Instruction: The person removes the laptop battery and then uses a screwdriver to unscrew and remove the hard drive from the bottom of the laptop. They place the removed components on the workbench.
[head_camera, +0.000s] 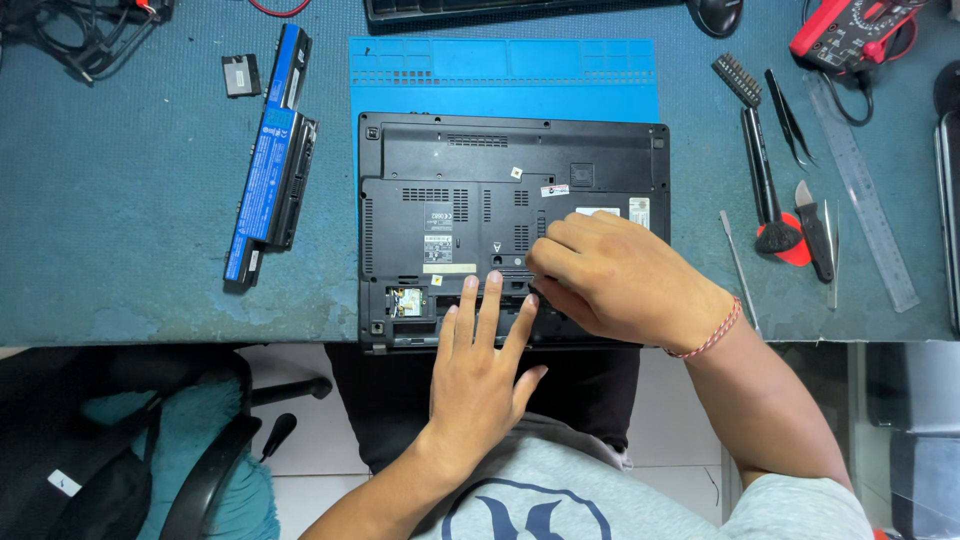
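A black laptop (470, 160) lies upside down on a blue mat (500, 70), its bottom panel facing up. My left hand (480, 370) rests flat on the laptop's near edge, fingers spread and pointing away from me. My right hand (610, 275) curls over the near right part of the bottom panel, fingertips pressed against the panel's seam. A small open bay (405, 300) with a bare circuit part shows at the near left corner. Whether the right hand holds anything small is hidden.
A long black and blue battery pack (270, 170) lies left of the laptop, a small black block (241, 75) beyond it. Right of the laptop lie a brush (765, 190), tweezers (790, 115), a thin metal pick (740, 270), a clear ruler (865, 200) and a red meter (850, 30). A keyboard (500, 8) sits at the back.
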